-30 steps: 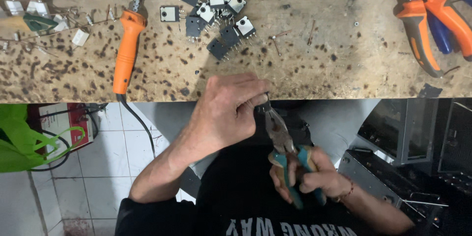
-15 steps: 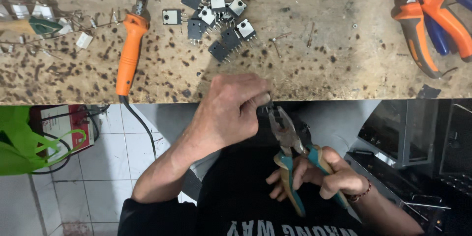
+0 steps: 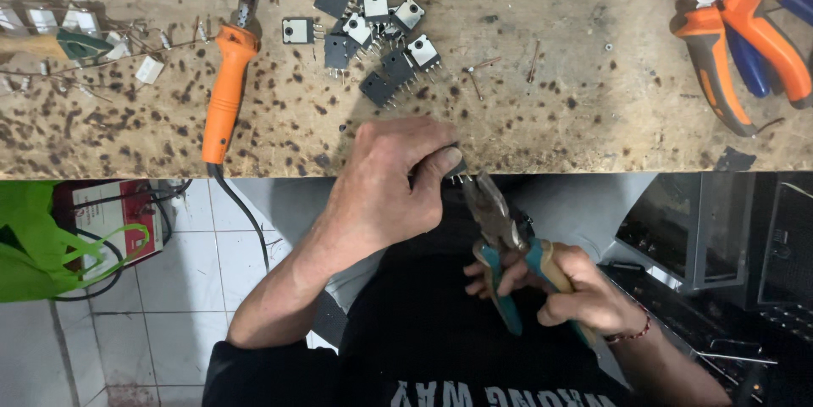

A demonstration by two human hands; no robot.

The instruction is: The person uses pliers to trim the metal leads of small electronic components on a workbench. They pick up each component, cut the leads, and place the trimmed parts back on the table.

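At the bench's near edge, the left hand (image 3: pixel 385 182) pinches a small black transistor (image 3: pixel 457 171), mostly hidden by fingers. The right hand (image 3: pixel 563 288) grips teal-handled pliers (image 3: pixel 500 229), tips at its legs. Lead-gripping looks underway; next needs a firm, steady squeeze.

Illumination is even and moderately bright, apparently from overhead; the workbench (image 3: pixel 593 119) surface is fully lit with no glare. Shadows beneath the small parts on it are short and soft. The area below the bench edge is dimmer, and the dark shirt (image 3: pixel 440 339) loses detail. The white floor tiles (image 3: pixel 169 305) appear slightly washed out. Focus is sharp on the bench; the pliers (image 3: pixel 508 246) show slight motion blur. Edge distortion is minor.
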